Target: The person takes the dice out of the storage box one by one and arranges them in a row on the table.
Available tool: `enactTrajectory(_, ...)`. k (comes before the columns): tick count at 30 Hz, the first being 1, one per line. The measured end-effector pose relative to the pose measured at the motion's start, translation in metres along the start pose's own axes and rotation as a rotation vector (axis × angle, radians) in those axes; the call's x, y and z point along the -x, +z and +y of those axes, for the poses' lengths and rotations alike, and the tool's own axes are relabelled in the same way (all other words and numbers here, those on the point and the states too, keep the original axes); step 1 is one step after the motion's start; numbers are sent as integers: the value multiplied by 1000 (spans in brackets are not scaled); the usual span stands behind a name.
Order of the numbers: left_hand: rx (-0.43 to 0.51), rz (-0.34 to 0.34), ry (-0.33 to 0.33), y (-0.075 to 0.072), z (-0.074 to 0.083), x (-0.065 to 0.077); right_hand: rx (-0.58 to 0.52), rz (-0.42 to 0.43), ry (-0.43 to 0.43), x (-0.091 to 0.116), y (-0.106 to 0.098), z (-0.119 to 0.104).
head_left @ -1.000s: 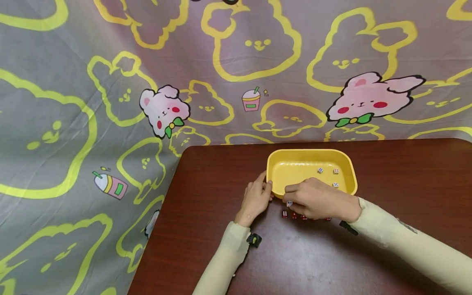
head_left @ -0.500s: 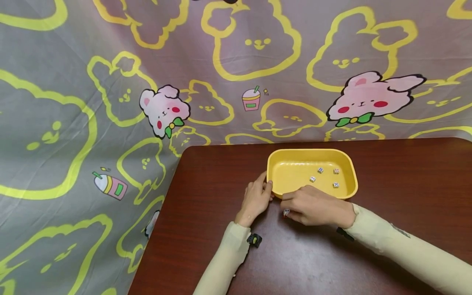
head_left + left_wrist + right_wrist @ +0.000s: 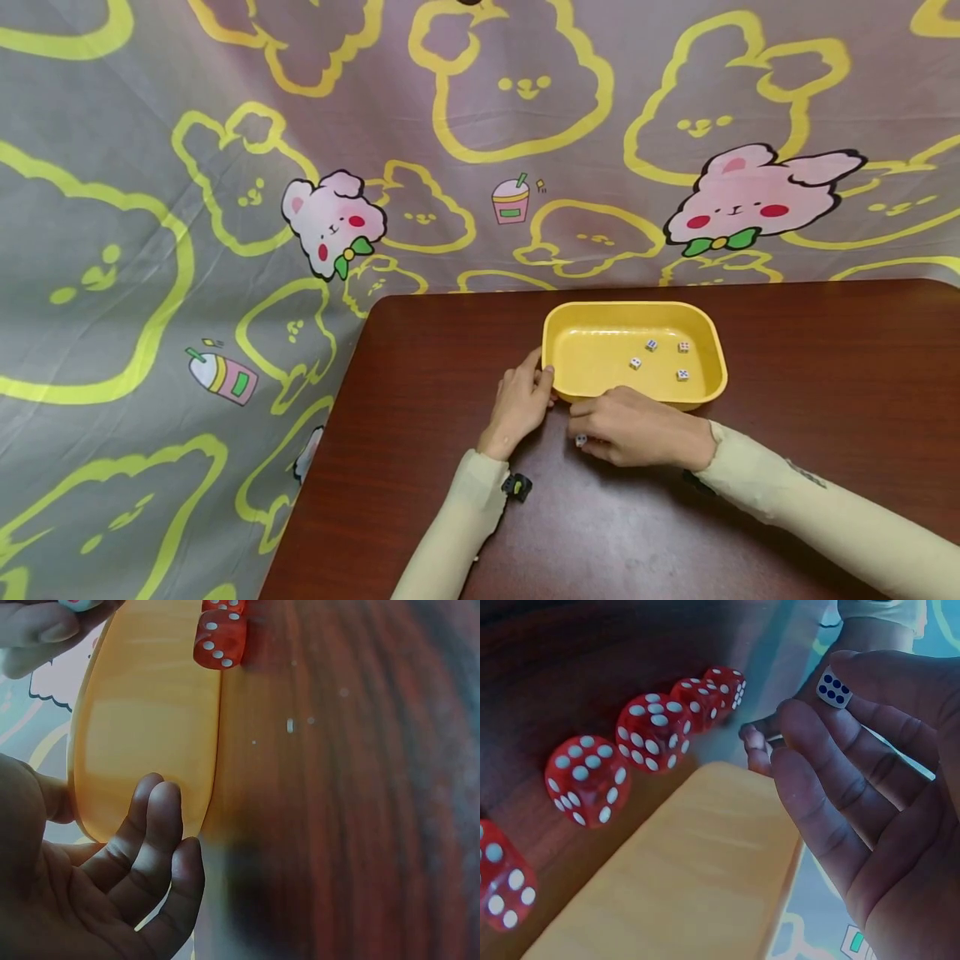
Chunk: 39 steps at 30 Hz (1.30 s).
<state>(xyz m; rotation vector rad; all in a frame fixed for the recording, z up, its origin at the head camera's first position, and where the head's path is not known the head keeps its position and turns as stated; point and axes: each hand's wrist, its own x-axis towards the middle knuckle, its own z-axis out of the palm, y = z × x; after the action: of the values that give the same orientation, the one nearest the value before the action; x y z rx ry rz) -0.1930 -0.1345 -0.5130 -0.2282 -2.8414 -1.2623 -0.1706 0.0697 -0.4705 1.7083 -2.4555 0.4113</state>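
In the head view, my left hand (image 3: 519,404) holds the front left corner of a yellow tray (image 3: 551,333), its thumb by the rim. The left wrist view shows its fingers (image 3: 161,817) curled near the tray wall. My right hand (image 3: 637,429) is just in front of the tray. Between thumb and fingertip it pinches a white die (image 3: 834,688) with blue pips. Several red dice (image 3: 654,733) stand in a row on the table along the tray's front; the right hand hides them in the head view. Several white dice (image 3: 636,363) lie inside the tray, towards its right.
The tray stands on a dark brown wooden table (image 3: 435,350). Behind the table and to its left hangs a grey cloth (image 3: 465,108) with yellow bear outlines.
My right hand has come down and slightly left, away from the tray, still pinching the die. It now covers the red row and uncovers another white die in the tray. The left hand stays put.
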Motion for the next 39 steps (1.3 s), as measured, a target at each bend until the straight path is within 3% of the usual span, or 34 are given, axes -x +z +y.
enactTrajectory(9,2,8,0,1,0,1,-12,-2,-29,0,8,-2)
enactTrajectory(23,-13,5,-4,1,0,1,-32,-44,-8,2,13,-3)
enactTrajectory(39,7,1,-12,1,0,1,27,-84,-24,3,22,-5)
